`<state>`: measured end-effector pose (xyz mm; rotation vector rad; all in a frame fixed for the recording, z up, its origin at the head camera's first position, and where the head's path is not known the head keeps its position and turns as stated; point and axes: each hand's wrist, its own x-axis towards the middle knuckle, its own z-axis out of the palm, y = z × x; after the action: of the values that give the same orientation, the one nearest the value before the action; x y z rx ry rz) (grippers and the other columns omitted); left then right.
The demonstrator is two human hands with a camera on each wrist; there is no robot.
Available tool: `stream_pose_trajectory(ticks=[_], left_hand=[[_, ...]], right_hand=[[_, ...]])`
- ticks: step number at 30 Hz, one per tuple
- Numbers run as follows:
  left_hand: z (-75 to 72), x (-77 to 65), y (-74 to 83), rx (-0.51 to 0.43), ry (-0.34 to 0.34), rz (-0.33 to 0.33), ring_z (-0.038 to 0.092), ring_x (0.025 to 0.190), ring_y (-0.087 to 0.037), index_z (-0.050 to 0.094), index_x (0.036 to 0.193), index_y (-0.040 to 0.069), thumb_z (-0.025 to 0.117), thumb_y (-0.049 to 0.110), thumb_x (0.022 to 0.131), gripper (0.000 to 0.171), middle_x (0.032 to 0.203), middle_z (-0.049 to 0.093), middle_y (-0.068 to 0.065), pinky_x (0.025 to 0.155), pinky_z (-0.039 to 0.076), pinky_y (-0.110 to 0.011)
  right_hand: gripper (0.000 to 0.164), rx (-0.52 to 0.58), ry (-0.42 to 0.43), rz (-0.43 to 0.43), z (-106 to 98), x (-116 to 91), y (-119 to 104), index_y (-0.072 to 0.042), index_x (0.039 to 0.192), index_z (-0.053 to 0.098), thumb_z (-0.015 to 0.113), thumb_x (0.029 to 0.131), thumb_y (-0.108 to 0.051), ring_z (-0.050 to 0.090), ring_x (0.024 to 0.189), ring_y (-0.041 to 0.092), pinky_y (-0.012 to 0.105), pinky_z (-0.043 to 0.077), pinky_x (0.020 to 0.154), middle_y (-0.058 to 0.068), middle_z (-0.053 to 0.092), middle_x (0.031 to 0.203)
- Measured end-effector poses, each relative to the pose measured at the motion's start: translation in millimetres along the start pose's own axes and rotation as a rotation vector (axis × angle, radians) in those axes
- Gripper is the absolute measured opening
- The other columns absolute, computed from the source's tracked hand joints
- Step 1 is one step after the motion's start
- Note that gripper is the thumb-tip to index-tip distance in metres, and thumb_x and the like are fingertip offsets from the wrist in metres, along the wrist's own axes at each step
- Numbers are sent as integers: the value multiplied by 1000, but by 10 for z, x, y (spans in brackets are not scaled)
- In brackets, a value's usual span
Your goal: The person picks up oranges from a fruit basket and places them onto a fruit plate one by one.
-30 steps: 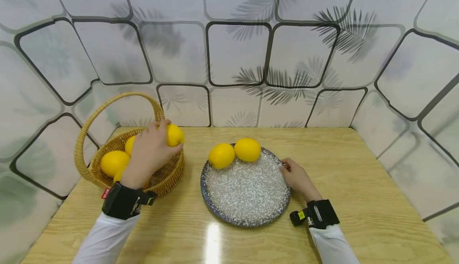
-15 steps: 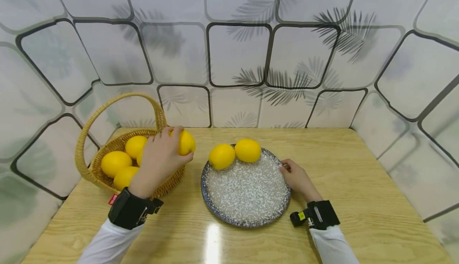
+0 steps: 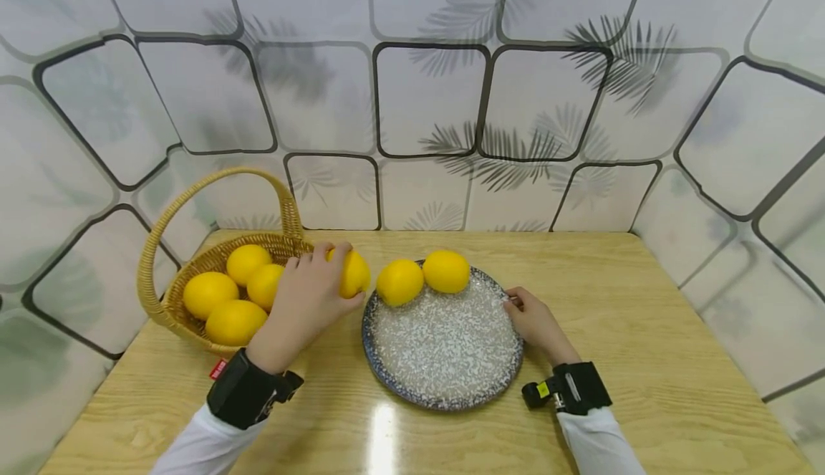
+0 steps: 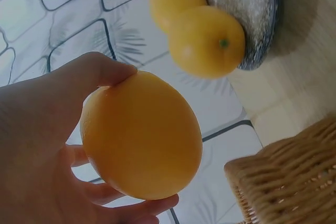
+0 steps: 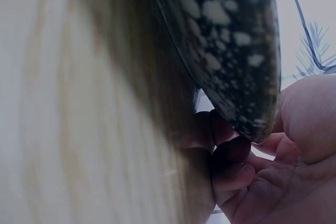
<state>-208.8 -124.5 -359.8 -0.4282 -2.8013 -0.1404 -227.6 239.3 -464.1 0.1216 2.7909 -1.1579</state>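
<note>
My left hand [image 3: 308, 297] grips a yellow lemon [image 3: 354, 274] between thumb and fingers, in the gap between basket and plate. In the left wrist view the held lemon [image 4: 144, 137] is large, with the thumb on its upper side and fingers beneath. A round speckled plate [image 3: 451, 346] with a dark blue rim lies on the table, two lemons [image 3: 399, 281] side by side at its far left edge. At the plate's right rim my right hand [image 3: 536, 322] pinches the edge; in the right wrist view its curled fingers [image 5: 233, 177] reach under the rim.
A wicker basket [image 3: 293, 235] with a tall arched handle stands at the left, several lemons [image 3: 235, 322] inside it. A red tag [image 3: 218, 369] hangs at its front. The patterned wall [image 3: 425, 102] rises behind the wooden table [image 3: 657, 332].
My left hand has carried the lemon out of the basket, rightward toward the plate, uncovering more lemons in the basket. The right hand and plate have stayed in place.
</note>
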Motion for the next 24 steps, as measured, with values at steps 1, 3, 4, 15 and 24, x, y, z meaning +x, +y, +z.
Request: stream_pose_trajectory(ticks=[1,3,4,15,24], left_hand=[[17,-4,22,4,-1,9,64,104,-42,51,143,9,77,51,82,78,132,60,-23,88,47,-52],[51,-10,70,11,1,32,65,102,-41,52,143,10,78,52,82,78,130,61,-22,87,48,-52],[75,-12,93,15,1,43,65,102,-40,52,143,10,78,52,82,79,130,61,-22,87,48,-51],[273,-137,242,34,17,95,67,92,-34,57,135,11,80,52,80,72,121,66,-19,79,50,-46],[388,-206,321,8,-6,105,67,95,-37,57,137,10,79,54,81,74,122,65,-20,82,51,-48]], right_hand=[[41,-1,2,2,-1,-2,0,3,142,49,44,107,-18,58,121,42,56,47,99,27,59,131],[41,-4,5,3,-4,-5,0,3,142,49,44,107,-18,58,121,42,56,47,99,28,59,132],[41,-4,5,4,-6,-4,2,2,142,49,44,107,-18,58,121,42,56,47,99,27,59,132],[40,2,3,4,23,-14,-11,2,141,50,45,107,-18,58,120,41,55,48,99,27,60,131],[40,-6,9,-3,8,-10,-11,3,141,50,45,107,-18,59,118,39,54,48,97,26,60,130]])
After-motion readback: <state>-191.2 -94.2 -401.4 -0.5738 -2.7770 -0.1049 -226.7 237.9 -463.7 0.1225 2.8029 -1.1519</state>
